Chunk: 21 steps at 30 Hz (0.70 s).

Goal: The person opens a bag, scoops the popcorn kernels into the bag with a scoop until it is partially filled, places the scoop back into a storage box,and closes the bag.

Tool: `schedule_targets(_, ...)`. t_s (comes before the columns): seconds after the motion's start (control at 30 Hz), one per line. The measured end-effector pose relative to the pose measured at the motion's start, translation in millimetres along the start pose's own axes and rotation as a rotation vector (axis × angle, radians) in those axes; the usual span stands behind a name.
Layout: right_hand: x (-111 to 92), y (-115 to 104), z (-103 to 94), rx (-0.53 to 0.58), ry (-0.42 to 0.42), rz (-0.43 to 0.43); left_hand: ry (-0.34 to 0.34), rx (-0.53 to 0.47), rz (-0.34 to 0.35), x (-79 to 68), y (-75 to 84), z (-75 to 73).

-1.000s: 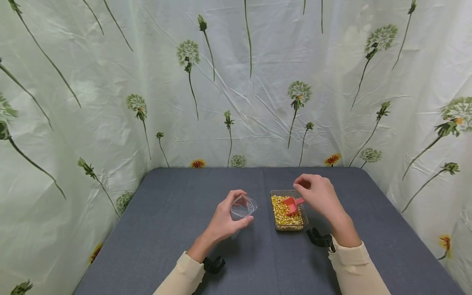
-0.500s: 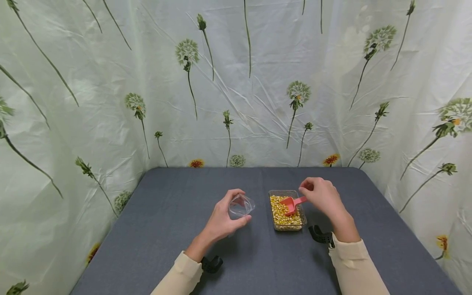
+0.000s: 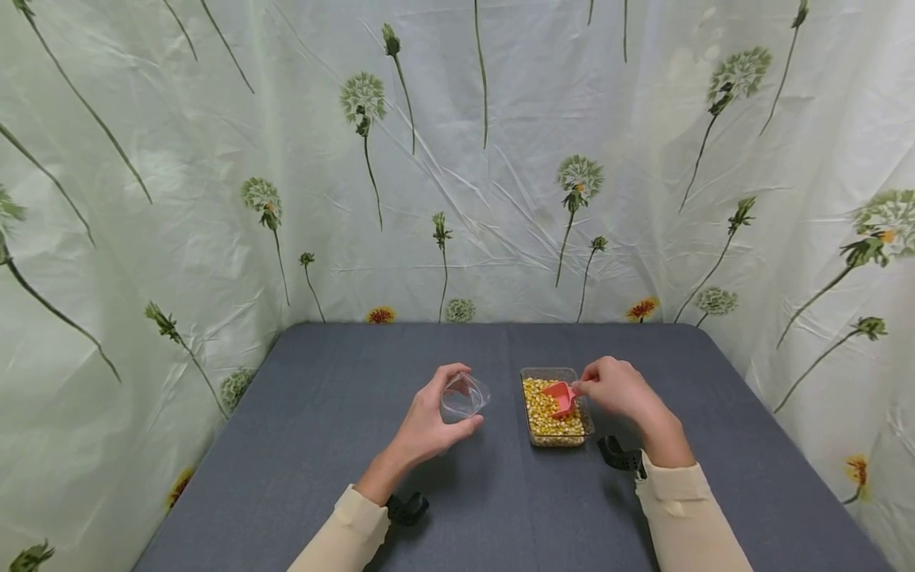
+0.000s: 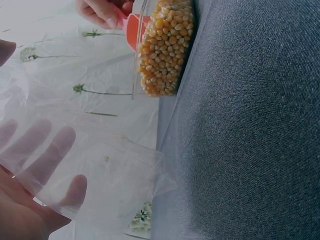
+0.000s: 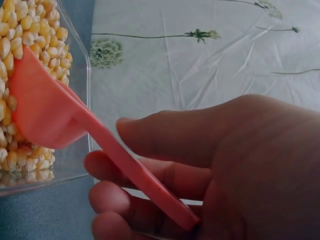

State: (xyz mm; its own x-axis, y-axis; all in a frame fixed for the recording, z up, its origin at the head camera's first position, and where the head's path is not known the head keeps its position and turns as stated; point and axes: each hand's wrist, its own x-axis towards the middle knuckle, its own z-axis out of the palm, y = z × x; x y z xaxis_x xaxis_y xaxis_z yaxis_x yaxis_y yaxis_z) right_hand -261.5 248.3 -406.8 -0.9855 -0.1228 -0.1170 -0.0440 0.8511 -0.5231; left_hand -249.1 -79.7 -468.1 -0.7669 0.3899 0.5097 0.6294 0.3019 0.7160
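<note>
My left hand [image 3: 422, 421] holds a clear plastic bag [image 3: 465, 397] up by its mouth, thumb and fingers spread to keep the mouth wide. In the left wrist view, the bag [image 4: 112, 172] hangs down with fingers showing through its film. To its right, a clear rectangular container [image 3: 561, 442] holds dried corn kernels [image 3: 543, 417]. A small pink scoop [image 3: 561, 399] lies with its bowl among the kernels. My right hand [image 3: 620, 389] has its thumb and fingers around the scoop's handle, which slants between them in the right wrist view.
A dark grey cloth covers the table [image 3: 343, 381]. Behind it hangs a pale curtain [image 3: 500, 183] printed with dandelions. Black straps [image 3: 407, 510] sit at both wrists. The bag hangs left of the container, with a gap of bare cloth between.
My right hand has come down and left from just above the scoop's handle and taken hold of it. My left hand with the bag has shifted slightly left.
</note>
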Motion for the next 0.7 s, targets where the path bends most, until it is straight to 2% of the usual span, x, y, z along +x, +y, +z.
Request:
schedule_targets(0.13, -1.4, -1.4, 1.5, -0.001, 0.007, -0.013, -0.001, 0.009, -0.008, -1.8, -0.7, 0.0)
schedule_targets(0.37, -3.6, 1.3, 3.2, 0.068, -0.002, 0.026, -0.022, 0.009, -0.011, -2.3, -2.1, 2.3)
schedule_targets(0.7, -3.8, 7.0, 6.6, 0.120, 0.013, 0.004, -0.031, 0.012, -0.028, -2.3, -3.9, 4.0)
